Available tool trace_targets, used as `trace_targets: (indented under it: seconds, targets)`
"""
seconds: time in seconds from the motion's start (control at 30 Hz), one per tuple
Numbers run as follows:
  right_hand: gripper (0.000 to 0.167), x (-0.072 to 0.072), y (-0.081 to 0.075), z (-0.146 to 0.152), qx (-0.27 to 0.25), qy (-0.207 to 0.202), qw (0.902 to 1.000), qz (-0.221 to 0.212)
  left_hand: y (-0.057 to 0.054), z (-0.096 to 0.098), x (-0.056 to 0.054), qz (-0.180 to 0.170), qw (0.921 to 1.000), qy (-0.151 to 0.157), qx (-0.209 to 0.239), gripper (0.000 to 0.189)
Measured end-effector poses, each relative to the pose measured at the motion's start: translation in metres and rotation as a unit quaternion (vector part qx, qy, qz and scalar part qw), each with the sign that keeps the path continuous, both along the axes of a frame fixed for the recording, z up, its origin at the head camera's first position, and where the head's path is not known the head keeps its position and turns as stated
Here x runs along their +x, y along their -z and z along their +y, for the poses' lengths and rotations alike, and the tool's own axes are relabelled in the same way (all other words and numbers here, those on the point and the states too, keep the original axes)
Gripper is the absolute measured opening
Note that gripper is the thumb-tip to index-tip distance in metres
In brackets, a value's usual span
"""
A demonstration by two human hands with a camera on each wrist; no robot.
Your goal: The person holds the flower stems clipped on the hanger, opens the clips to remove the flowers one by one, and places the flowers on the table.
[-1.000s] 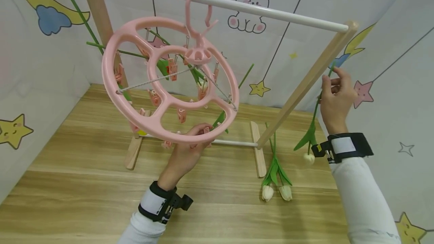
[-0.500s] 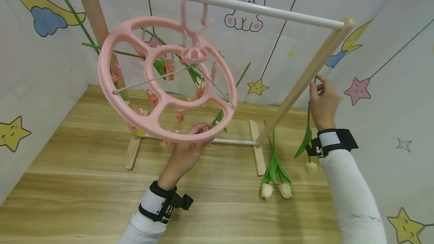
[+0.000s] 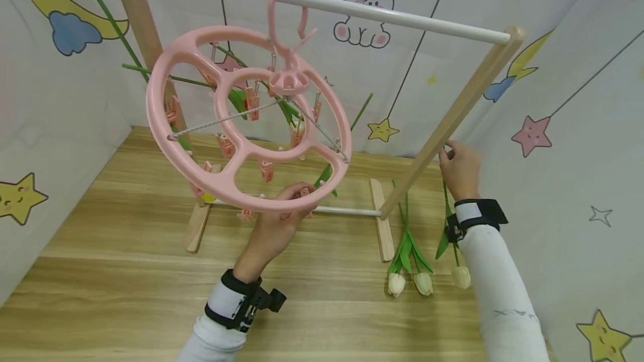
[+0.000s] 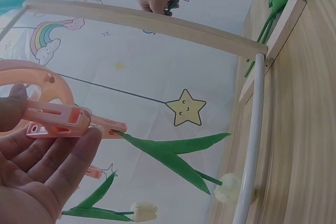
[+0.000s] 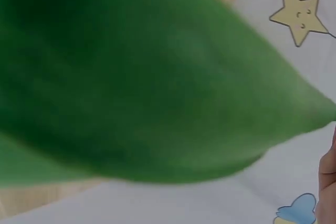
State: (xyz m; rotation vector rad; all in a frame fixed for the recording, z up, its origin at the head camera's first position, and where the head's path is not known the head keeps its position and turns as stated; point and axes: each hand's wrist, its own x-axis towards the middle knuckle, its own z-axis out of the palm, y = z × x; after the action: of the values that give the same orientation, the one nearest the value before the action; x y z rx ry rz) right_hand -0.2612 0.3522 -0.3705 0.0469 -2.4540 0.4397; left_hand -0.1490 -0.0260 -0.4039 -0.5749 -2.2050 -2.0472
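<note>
A pink round clip hanger (image 3: 235,167) hangs tilted by its hook from the rack's white rail. My left hand (image 3: 274,229) is at its near rim; in the left wrist view the thumb and fingers pinch a pink clothespin (image 4: 58,116). Just past those fingertips, a white tulip (image 4: 173,156) extends from the pink clips, leaves and bloom outward. Off the rack's right side, my right hand (image 3: 462,169) holds another white tulip (image 3: 461,277) by its stem, bloom downward. A green leaf (image 5: 157,77) of it fills most of the right wrist view.
The rack has a white top rail (image 3: 382,13), a slanting wooden right leg (image 3: 453,99) and wooden feet (image 3: 382,219). Two white tulips (image 3: 396,284) lie on the wooden table (image 3: 322,317) beside the right foot. Green stems (image 3: 113,24) stick out left of the hanger.
My right hand has moved left and down toward the rack's right leg, carrying the tulip, whose bloom is now lower. My left hand and the hanger have stayed nearly still.
</note>
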Motion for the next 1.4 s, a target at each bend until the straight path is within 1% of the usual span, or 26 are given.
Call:
trace_targets:
  seconds: [0.13, 0.27, 0.4, 0.5, 0.6, 0.67, 0.77, 0.9, 1.0, 1.03, 1.13, 1.23, 1.4]
  targets:
    - [0.028, 0.0, 0.013, -0.001, 0.001, 0.019, 0.9983, -0.055, 0.002, 0.001, 0.0, 0.005, 1.0, -0.001, 0.002, 0.032]
    - [0.029, 0.0, 0.026, -0.001, -0.003, 0.029, 0.996, -0.085, 0.003, 0.002, -0.001, 0.005, 1.0, 0.001, 0.006, 0.032]
    - [0.029, 0.0, 0.039, 0.001, -0.007, 0.024, 0.9948, -0.098, 0.003, 0.002, -0.001, 0.011, 0.9999, 0.004, 0.006, 0.031]
    - [0.028, 0.0, 0.045, 0.0, -0.034, 0.013, 0.993, -0.112, 0.003, 0.001, -0.001, 0.009, 0.9999, 0.005, 0.006, 0.032]
    - [0.027, 0.001, 0.049, 0.0, -0.065, 0.0, 0.9884, -0.137, 0.003, 0.0, -0.001, 0.004, 1.0, 0.001, 0.002, 0.032]
    - [0.029, 0.003, 0.051, 0.001, -0.085, -0.01, 0.9828, -0.163, 0.003, 0.0, 0.0, -0.001, 1.0, -0.001, 0.0, 0.033]
    - [0.035, 0.006, 0.052, 0.003, -0.113, -0.031, 0.9695, -0.216, 0.003, 0.0, 0.0, -0.009, 1.0, -0.002, -0.001, 0.034]
    - [0.042, 0.008, 0.05, 0.006, -0.145, -0.061, 0.9453, -0.286, 0.003, -0.001, 0.0, -0.009, 1.0, 0.0, -0.002, 0.033]
    - [0.043, 0.008, 0.049, 0.008, -0.151, -0.087, 0.9288, -0.327, 0.003, -0.001, 0.0, -0.005, 1.0, -0.003, -0.006, 0.033]
    - [0.044, 0.008, 0.049, 0.009, -0.153, -0.091, 0.9246, -0.337, 0.003, -0.002, 0.001, -0.004, 1.0, -0.004, -0.007, 0.033]
    - [0.045, 0.009, 0.049, 0.008, -0.161, -0.099, 0.9169, -0.352, 0.003, -0.002, 0.001, -0.006, 0.9999, -0.004, -0.006, 0.034]
    - [0.046, 0.01, 0.05, 0.007, -0.167, -0.084, 0.9155, -0.356, 0.004, -0.002, 0.001, -0.007, 1.0, 0.002, -0.003, 0.035]
    - [0.047, 0.011, 0.051, 0.004, -0.172, -0.069, 0.9126, -0.365, 0.004, -0.001, 0.001, 0.005, 1.0, 0.006, -0.002, 0.033]
